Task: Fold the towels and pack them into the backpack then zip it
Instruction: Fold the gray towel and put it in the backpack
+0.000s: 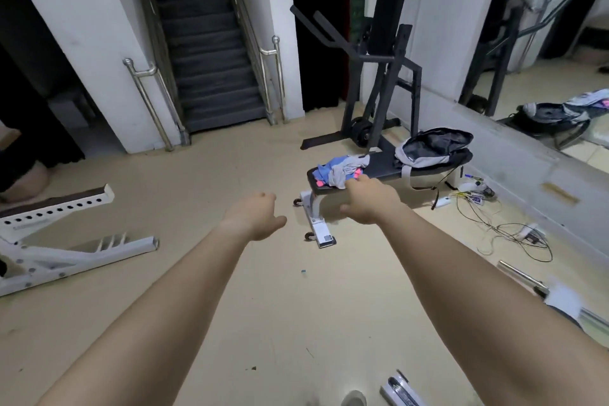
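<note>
A loose heap of towels, blue, grey and pink, lies on the near end of a flat black bench. A grey and black backpack lies open on the bench's far end. Both my arms stretch forward over the floor. My right hand hangs in front of the heap's near edge, fingers loosely bent, holding nothing. My left hand is lower and to the left over bare floor, fingers loosely curled and empty.
A black exercise machine stands behind the bench. A white bench frame lies at left. Cables and a power strip trail on the floor at right beside a wall mirror. Stairs rise at the back.
</note>
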Tool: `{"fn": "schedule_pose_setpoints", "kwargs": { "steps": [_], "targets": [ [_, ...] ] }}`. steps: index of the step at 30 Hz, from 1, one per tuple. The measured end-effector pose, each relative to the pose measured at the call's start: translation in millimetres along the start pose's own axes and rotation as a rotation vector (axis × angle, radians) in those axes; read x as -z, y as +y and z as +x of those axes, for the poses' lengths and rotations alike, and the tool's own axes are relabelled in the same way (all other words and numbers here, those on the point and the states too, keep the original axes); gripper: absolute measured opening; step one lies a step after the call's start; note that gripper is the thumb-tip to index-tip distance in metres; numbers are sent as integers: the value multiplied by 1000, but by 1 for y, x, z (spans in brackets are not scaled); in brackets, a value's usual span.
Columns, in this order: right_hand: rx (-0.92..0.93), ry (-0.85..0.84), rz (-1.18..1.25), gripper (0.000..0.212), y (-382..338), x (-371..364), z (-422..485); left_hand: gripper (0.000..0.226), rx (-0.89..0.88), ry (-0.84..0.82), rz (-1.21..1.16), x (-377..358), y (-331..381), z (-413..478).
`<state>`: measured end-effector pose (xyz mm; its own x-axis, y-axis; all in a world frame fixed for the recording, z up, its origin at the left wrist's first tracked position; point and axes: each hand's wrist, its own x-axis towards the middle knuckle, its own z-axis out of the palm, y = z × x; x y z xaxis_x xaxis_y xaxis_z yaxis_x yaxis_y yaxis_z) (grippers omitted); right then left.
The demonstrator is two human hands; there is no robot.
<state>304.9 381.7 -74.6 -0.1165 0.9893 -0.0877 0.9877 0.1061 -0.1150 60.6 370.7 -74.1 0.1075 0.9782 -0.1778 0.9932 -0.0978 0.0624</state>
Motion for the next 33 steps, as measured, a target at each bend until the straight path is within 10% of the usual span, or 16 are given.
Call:
{"fn": "schedule_pose_setpoints", "kwargs": {
  "steps": [33],
  "targets": [
    [-270,-243,1,59,409,78,786,57,-279,-249,-147,54,261,918]
  ]
}}
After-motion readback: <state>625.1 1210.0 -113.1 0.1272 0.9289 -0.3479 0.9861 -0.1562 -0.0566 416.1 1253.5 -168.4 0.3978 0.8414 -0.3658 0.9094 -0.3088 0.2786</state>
